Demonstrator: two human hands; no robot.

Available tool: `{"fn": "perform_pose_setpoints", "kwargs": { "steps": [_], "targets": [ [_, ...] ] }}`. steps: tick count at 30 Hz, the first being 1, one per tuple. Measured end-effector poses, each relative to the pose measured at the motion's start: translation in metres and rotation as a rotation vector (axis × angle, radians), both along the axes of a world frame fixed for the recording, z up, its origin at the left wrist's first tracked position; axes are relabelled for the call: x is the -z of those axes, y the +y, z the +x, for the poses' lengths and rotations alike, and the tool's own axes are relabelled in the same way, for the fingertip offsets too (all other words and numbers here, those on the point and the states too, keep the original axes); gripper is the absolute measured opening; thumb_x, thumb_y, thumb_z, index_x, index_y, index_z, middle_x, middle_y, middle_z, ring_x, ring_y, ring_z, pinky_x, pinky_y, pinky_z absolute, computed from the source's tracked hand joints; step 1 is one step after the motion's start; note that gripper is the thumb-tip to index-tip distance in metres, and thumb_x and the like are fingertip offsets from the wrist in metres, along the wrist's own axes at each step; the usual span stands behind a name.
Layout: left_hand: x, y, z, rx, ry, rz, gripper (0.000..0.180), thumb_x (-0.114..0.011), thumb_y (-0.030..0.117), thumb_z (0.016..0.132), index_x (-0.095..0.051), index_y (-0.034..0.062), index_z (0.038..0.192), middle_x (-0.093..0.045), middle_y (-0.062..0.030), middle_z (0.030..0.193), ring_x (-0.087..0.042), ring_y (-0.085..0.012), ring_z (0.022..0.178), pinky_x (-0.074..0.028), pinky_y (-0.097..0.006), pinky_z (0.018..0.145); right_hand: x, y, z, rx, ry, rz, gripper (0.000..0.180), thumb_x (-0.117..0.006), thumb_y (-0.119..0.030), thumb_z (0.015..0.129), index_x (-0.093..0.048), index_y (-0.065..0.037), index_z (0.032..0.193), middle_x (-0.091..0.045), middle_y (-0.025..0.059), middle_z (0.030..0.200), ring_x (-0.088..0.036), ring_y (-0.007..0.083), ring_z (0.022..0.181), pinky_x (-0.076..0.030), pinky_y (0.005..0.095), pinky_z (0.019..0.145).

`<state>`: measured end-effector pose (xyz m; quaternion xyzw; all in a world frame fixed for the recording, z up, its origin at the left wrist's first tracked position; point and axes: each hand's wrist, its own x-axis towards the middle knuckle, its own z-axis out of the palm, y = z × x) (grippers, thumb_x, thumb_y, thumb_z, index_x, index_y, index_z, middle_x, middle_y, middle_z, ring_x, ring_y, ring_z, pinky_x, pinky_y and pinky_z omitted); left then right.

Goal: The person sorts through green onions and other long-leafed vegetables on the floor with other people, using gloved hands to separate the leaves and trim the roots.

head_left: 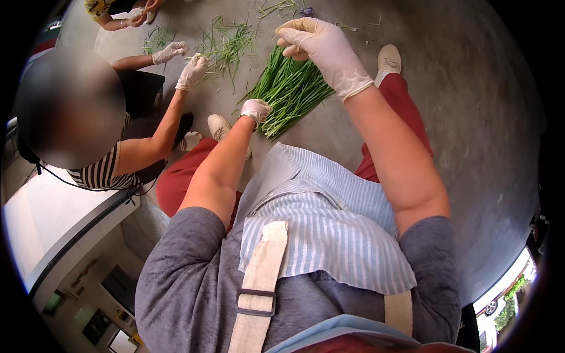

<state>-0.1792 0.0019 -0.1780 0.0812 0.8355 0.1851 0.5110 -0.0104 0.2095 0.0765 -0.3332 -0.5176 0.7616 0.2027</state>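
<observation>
A thick heap of long green chives [292, 88] lies on the concrete floor in front of me, between my feet. My left hand [256, 110], in a pale thin glove, is at the heap's near left edge with its fingers closed. What it holds, if anything, is hidden. Raised above the heap's far right side is my right hand [321, 50], gloved the same way. Its fingers are curled and pinched together, and I cannot make out anything between them.
On my left sits a co-worker in a striped top [106, 159], with two gloved hands [191, 72] over loose green stalks [226, 47]. Another person's bare hands [138, 19] show at the far left. Trimmed scraps [276, 7] lie on the floor beyond the heap.
</observation>
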Motion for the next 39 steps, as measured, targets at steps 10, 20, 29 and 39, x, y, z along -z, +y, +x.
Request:
{"fn": "perform_pose_setpoints", "kwargs": {
  "steps": [10, 20, 29, 39],
  "targets": [
    [0.064, -0.029, 0.012, 0.05, -0.016, -0.029, 0.016, -0.076, 0.009, 0.08, -0.07, 0.0004, 0.092, -0.065, -0.0065, 0.069, -0.06, -0.0156, 0.054, -0.047, -0.031, 0.048, 0.001, -0.014, 0.002, -0.055, -0.023, -0.015, 0.02, -0.066, -0.018, 0.091, -0.068, -0.001, 0.101, -0.07, 0.0052, 0.089, -0.064, 0.0068, 0.07, -0.05, 0.0204, 0.065],
    [0.046, -0.022, -0.002, 1.478, 0.379, -0.346, 0.025, -0.058, 0.023, 0.089, -0.075, 0.0134, 0.105, -0.071, -0.0107, 0.11, -0.068, -0.0262, 0.101, -0.055, -0.036, 0.082, 0.003, -0.02, -0.008, -0.117, -0.069, 0.02, 0.02, -0.065, -0.02, 0.091, -0.068, -0.003, 0.101, -0.07, 0.0035, 0.088, -0.061, 0.0053, 0.07, -0.046, 0.0194, 0.063],
    [0.042, -0.043, -0.012, 1.297, 0.365, -0.421, 0.023, -0.058, 0.019, 0.087, -0.075, 0.0094, 0.099, -0.071, -0.0161, 0.106, -0.069, -0.0308, 0.098, -0.055, -0.038, 0.079, -0.001, -0.016, -0.009, -0.081, -0.075, -0.005, 0.021, -0.066, -0.02, 0.091, -0.067, -0.002, 0.101, -0.069, 0.004, 0.087, -0.062, 0.0057, 0.069, -0.046, 0.0194, 0.061],
    [-0.045, -0.025, 0.0, 0.799, 0.319, -0.323, 0.034, -0.067, 0.025, 0.079, -0.072, 0.0059, 0.107, -0.069, -0.0176, 0.112, -0.067, -0.0337, 0.105, -0.053, -0.04, 0.087, 0.008, -0.021, -0.011, -0.351, -0.182, 0.019, 0.025, -0.058, -0.024, 0.097, -0.069, -0.001, 0.094, -0.07, 0.0041, 0.087, -0.065, 0.0089, 0.069, -0.049, 0.0232, 0.061]
  ]
}}
